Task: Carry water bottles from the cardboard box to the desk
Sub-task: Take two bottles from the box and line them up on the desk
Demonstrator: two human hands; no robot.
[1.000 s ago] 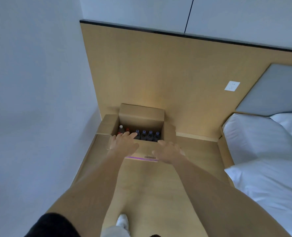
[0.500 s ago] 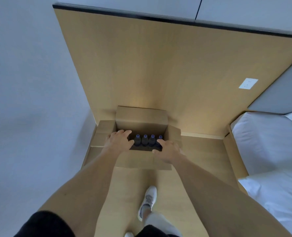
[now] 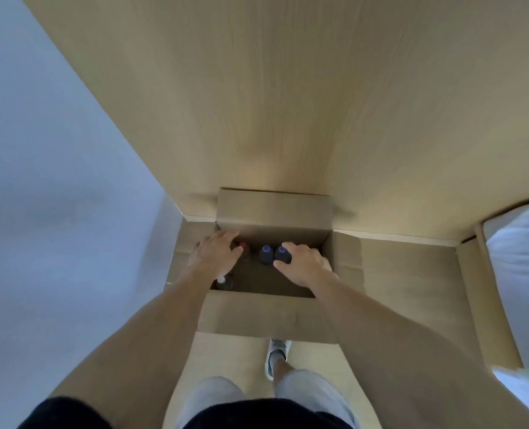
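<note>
An open cardboard box (image 3: 266, 317) sits on the floor against the wooden wall panel. Water bottles stand inside it: one with a red cap (image 3: 242, 245), one with a white cap (image 3: 222, 279) near the front left corner, and a blue-capped one (image 3: 265, 253) in the middle. My right hand (image 3: 305, 264) reaches into the box, and its thumb and fingers curl round the top of another blue-capped bottle (image 3: 282, 254). My left hand (image 3: 213, 258) lies over the bottles at the left end. A dark bottle top shows between its thumb and fingers, but I cannot tell whether it has a grip on it.
The box's back flap (image 3: 274, 209) stands up against the panel, and its front flap lies folded toward me. A grey wall (image 3: 55, 181) closes in on the left. A bed with white bedding (image 3: 523, 274) is at the right. My foot in a white shoe (image 3: 277, 351) stands just before the box.
I have stepped closer and bent over the box. Both hands have gone from its front rim down inside among the bottles, and the right hand has closed round a blue-capped bottle.
</note>
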